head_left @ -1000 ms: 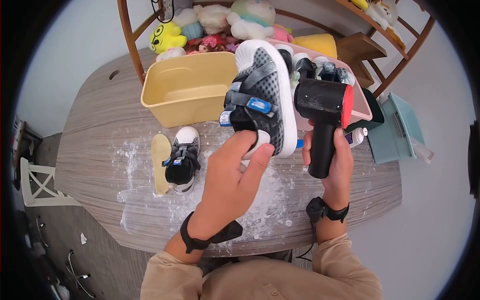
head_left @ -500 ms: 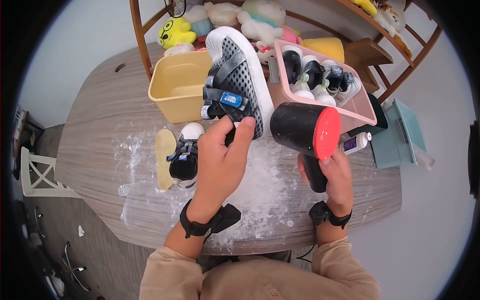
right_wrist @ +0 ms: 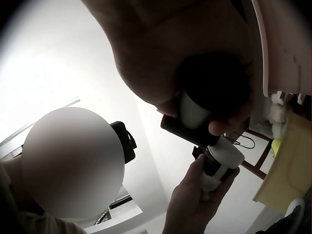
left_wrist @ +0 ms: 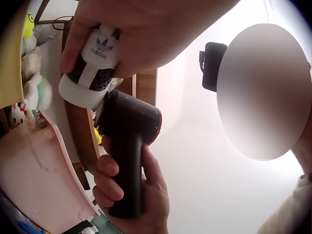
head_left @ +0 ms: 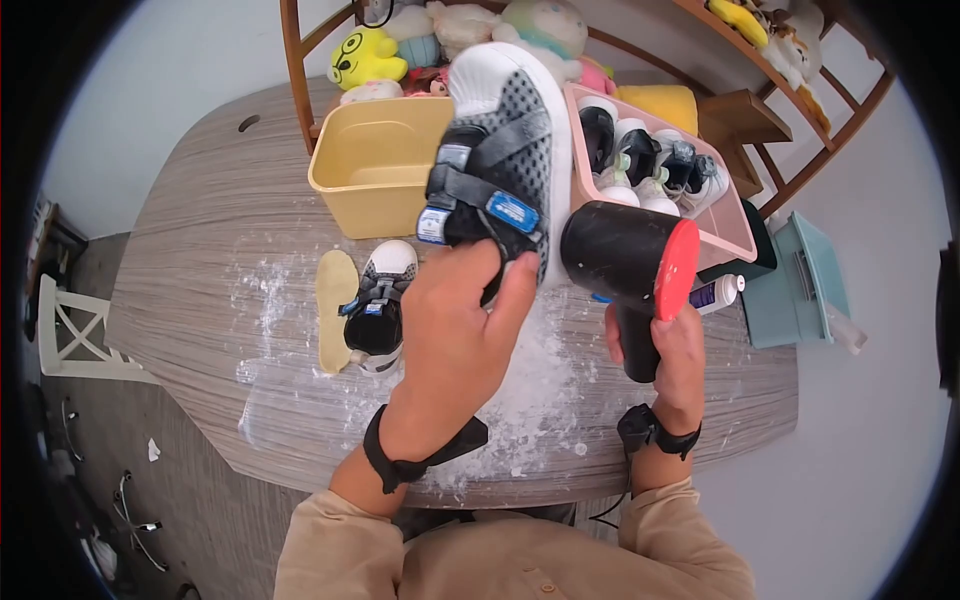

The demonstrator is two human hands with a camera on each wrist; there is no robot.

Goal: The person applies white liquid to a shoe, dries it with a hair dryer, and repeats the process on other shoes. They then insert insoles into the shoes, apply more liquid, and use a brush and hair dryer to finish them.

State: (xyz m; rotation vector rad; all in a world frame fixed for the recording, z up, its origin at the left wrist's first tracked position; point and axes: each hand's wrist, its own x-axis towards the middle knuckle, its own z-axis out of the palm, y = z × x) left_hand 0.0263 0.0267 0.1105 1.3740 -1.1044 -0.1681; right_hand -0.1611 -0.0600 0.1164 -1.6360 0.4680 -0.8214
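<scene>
A grey and black mesh shoe with a white sole (head_left: 510, 140) is held up above the table, its toe pointing away. The left hand (head_left: 455, 335) pinches it by the heel; the heel (left_wrist: 100, 51) carries a white tab in the left wrist view. A black handheld device with a red round end (head_left: 620, 255) is gripped by its handle in the right hand (head_left: 675, 360). In the left wrist view the device's other end is close to the shoe's sole; whether they touch I cannot tell. The matching shoe (head_left: 380, 300) lies on the table beside a beige insole (head_left: 336, 310).
White powder (head_left: 530, 390) is spread over the wooden table (head_left: 190, 260). Behind are a yellow bin (head_left: 375, 200) and a pink bin (head_left: 735, 225) of shoes. A white bottle (head_left: 715, 292) lies at the right, near a teal box (head_left: 800, 290). Plush toys (head_left: 370, 60) sit at the back.
The device has turned from upright-handled to showing more of its red end, and was lowered slightly. The shoe moved left, then back right beside it. Both hands keep their holds.
</scene>
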